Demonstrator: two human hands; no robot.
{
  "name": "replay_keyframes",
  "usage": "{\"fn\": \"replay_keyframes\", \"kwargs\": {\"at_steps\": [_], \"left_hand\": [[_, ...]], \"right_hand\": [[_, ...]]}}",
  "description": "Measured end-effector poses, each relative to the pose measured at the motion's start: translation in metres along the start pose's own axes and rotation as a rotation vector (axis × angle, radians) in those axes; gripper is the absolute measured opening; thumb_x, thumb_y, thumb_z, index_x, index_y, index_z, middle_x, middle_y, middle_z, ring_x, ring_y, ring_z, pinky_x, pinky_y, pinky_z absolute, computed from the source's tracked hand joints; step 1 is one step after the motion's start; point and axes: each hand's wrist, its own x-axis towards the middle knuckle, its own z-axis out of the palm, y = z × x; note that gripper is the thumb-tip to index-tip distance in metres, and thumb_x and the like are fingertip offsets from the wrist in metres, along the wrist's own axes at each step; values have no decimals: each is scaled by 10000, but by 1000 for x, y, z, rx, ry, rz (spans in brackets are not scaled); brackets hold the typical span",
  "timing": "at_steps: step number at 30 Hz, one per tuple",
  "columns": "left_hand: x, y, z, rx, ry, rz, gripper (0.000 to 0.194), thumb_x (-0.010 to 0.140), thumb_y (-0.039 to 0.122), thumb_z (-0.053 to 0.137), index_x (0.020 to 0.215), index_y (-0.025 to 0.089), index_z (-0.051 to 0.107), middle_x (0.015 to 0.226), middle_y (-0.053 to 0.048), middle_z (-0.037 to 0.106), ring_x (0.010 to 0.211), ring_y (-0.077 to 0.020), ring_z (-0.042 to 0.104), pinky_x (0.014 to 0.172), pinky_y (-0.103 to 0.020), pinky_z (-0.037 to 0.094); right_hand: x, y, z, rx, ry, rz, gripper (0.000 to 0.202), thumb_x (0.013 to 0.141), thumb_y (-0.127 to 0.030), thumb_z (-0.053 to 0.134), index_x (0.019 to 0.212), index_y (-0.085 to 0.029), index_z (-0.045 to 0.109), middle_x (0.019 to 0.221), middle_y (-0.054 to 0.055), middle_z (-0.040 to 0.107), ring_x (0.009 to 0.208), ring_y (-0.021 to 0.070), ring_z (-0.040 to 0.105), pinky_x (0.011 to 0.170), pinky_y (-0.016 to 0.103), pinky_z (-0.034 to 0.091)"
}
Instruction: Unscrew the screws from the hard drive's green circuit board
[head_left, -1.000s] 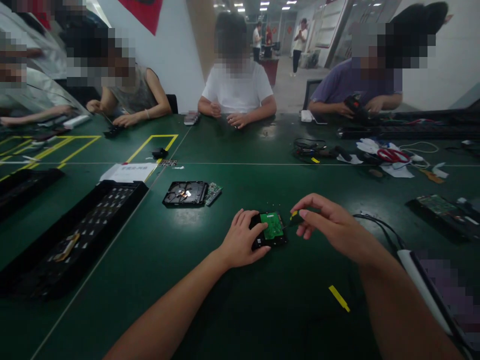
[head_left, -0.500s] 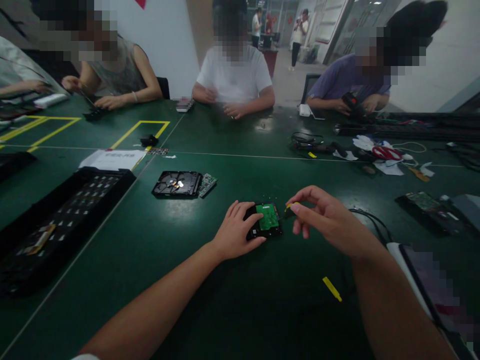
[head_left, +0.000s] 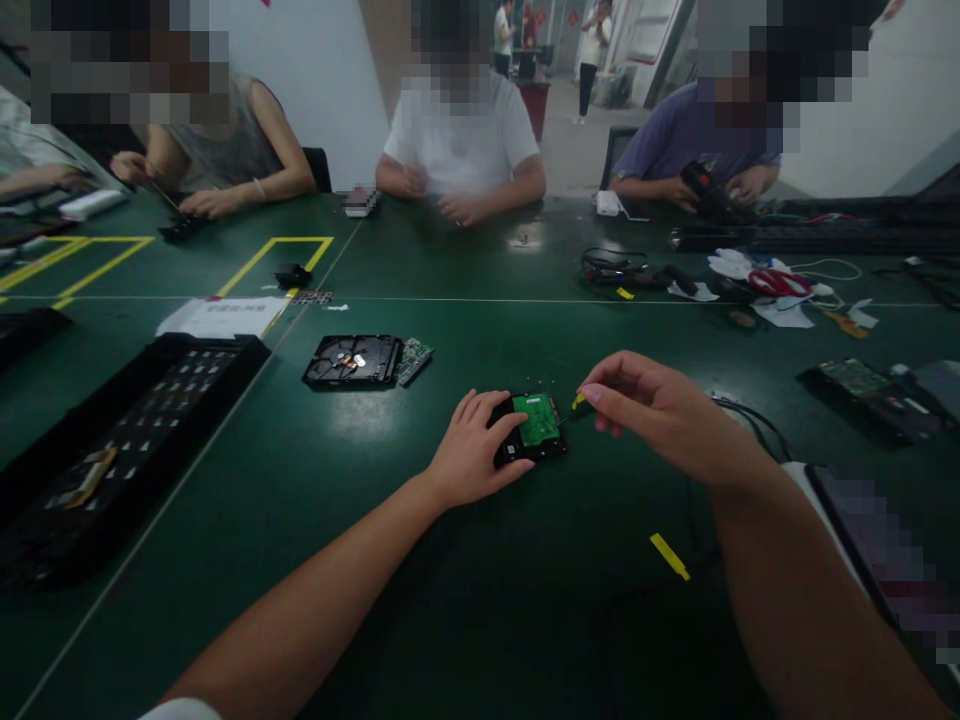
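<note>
My left hand (head_left: 476, 448) grips a hard drive (head_left: 553, 447) against the green table, fingers over its left part and thumb along its near edge. The drive lies with its green circuit board (head_left: 541, 424) facing up. In my right hand (head_left: 646, 408), a small screwdriver (head_left: 578, 400) with yellow on its handle is pinched between thumb and forefinger. Its thin shaft points left at the board's right edge; the tip is too small to make out. Several tiny bits, possibly screws, lie just beyond the drive.
Another hard drive (head_left: 352, 360) lies beside a loose circuit board (head_left: 414, 361). A long black tray (head_left: 161, 430) stands at left, a yellow strip (head_left: 670, 557) lies near my right forearm, and a dark device (head_left: 870, 395) sits at right. Cables (head_left: 615, 268) clutter the far side, where co-workers sit.
The camera view has shifted slightly. My left hand keeps its hold on the drive, and my right hand's fingers have curled a little around the screwdriver, which stays at the board's right edge.
</note>
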Motion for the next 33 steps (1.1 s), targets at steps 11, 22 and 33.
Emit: {"fn": "replay_keyframes", "kwargs": {"at_steps": [11, 22, 33], "left_hand": [[0, 0, 0, -5, 10, 7, 638, 931, 570, 716, 1468, 250, 590, 1599, -166, 468, 1524, -374, 417, 1308, -635, 248], [0, 0, 0, -3, 5, 4, 643, 937, 586, 702, 1480, 266, 576, 1608, -151, 455, 1525, -370, 410, 1307, -635, 250], [0, -2, 1, -8, 32, 25, 638, 932, 585, 708, 1462, 249, 592, 1576, -165, 476, 1478, -385, 444, 1273, -642, 298]], "right_hand": [[-3, -4, -3, 15, -58, -47, 352, 950, -573, 716, 1046, -237, 761, 851, 48, 745, 749, 187, 674, 677, 326, 569], [0, -1, 1, 16, -17, 34, 373, 908, -568, 770, 1003, -216, 693, 778, 23, 719, 660, 159, 645, 576, 283, 516], [1, 1, 1, 47, -23, -19, 336, 1046, -473, 600, 1177, -203, 753, 918, 54, 751, 755, 160, 673, 696, 306, 548]]}}
